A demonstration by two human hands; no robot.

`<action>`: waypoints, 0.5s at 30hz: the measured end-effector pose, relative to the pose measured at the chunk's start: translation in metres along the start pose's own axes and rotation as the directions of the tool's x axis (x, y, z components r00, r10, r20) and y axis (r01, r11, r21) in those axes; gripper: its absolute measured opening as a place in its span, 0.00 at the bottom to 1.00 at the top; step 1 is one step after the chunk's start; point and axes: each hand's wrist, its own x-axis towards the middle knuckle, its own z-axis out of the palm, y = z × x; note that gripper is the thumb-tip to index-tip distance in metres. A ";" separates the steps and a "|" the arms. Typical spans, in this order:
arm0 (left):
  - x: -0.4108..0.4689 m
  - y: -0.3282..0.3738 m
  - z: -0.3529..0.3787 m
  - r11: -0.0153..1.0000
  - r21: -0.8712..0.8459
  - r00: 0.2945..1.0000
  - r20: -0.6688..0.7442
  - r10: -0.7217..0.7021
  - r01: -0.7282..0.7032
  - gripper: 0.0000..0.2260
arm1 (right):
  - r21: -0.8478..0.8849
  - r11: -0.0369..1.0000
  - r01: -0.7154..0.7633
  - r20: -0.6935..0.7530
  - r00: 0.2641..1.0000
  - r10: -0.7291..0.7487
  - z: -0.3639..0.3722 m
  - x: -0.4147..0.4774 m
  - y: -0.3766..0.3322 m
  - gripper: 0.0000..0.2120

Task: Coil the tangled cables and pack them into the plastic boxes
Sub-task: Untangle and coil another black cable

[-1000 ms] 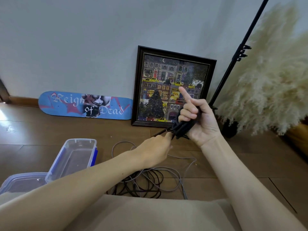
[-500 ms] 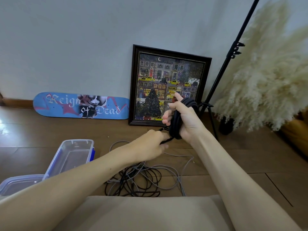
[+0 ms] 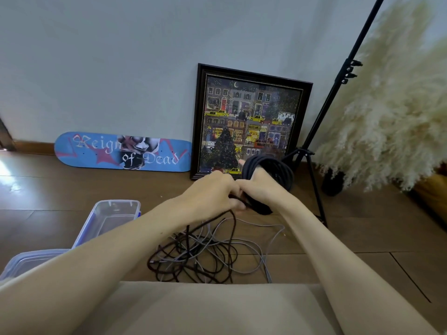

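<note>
Black cable (image 3: 281, 169): wound in a coil, held up above the floor in front of the framed picture (image 3: 249, 112).
Right hand (image 3: 261, 188): grips the coil, which loops round it.
Left hand (image 3: 212, 192): touches the right one, pinching a loose black strand.
Pile (image 3: 200, 255): black and grey cables tangled on the near floor; the strand rises from it.
Boxes: far box (image 3: 118, 203) and near box (image 3: 29, 259), clear plastic, on the floor, left.
</note>
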 end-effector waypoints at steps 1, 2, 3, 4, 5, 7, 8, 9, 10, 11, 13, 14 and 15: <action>-0.002 -0.001 -0.003 1.000 -0.001 1.000 -0.026 0.011 -0.011 0.08 | 0.040 0.998 -0.048 0.072 0.996 0.045 -0.001 -0.002 0.001 0.12; -0.003 -0.003 -0.005 1.000 -0.001 0.999 -0.042 0.013 -0.013 0.12 | 0.089 0.992 -0.092 0.154 0.985 0.078 -0.001 -0.005 0.002 0.13; -0.005 -0.004 -0.009 1.000 -0.001 0.999 -0.053 0.009 -0.009 0.16 | 0.121 0.984 -0.133 0.233 0.967 0.102 -0.001 -0.007 0.003 0.17; -0.005 -0.005 -0.011 1.000 0.002 0.998 -0.058 -0.005 0.005 0.18 | 0.134 0.977 -0.165 0.287 0.950 0.121 -0.001 -0.008 0.004 0.21; -0.005 -0.006 -0.014 1.000 0.001 0.998 -0.058 -0.023 0.023 0.21 | 0.141 0.973 -0.184 0.323 0.937 0.130 -0.002 -0.010 0.004 0.23; -0.003 -0.006 -0.019 0.998 -0.034 0.997 -0.051 -0.062 0.061 0.23 | 0.224 0.944 -0.242 0.404 0.905 0.136 -0.002 -0.010 0.005 0.26; -0.002 -0.006 -0.021 0.995 -0.063 0.996 -0.038 -0.076 0.074 0.23 | 0.294 0.914 -0.280 0.459 0.880 0.122 -0.001 -0.011 0.005 0.27; -0.001 -0.006 -0.024 0.992 -0.091 0.996 -0.021 -0.084 0.082 0.23 | 0.363 0.878 -0.312 0.513 0.854 0.091 0.000 -0.010 0.006 0.29; -0.001 -0.006 -0.027 0.989 -0.115 0.996 0.003 -0.091 0.091 0.22 | 0.419 0.844 -0.333 0.556 0.830 0.052 0.001 -0.011 0.006 0.31; -0.001 -0.006 -0.029 0.986 -0.134 0.995 0.031 -0.098 0.101 0.21 | 0.454 0.823 -0.342 0.585 0.811 0.014 0.002 -0.010 0.007 0.33; -0.002 -0.008 -0.033 0.976 -0.187 0.991 0.093 -0.099 0.115 0.19 | 0.478 0.809 -0.342 0.631 0.775 -0.044 0.004 -0.012 0.004 0.36; -0.002 -0.010 -0.035 0.970 -0.216 0.989 0.117 -0.088 0.112 0.18 | 0.475 0.811 -0.341 0.651 0.756 -0.064 0.004 -0.014 0.002 0.36; -0.003 -0.012 -0.037 0.964 -0.246 0.989 0.132 -0.070 0.102 0.17 | 0.463 0.819 -0.338 0.669 0.739 -0.073 0.004 -0.015 0.001 0.36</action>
